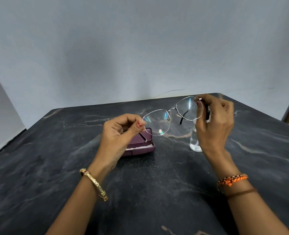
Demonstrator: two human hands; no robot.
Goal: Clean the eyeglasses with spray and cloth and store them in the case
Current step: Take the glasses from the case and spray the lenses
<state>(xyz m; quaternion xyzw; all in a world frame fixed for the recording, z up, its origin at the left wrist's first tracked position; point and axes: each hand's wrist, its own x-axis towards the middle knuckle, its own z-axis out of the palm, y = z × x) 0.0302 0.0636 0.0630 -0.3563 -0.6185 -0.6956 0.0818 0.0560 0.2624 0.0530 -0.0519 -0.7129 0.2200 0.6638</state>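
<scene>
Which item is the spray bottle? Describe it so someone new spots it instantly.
Start at the dark marbled table. Right of the open maroon case, partly hidden behind the right hand, stands the spray bottle. It is the only clear, upright thing on the table; the eyeglasses are held above it by both hands.
</scene>
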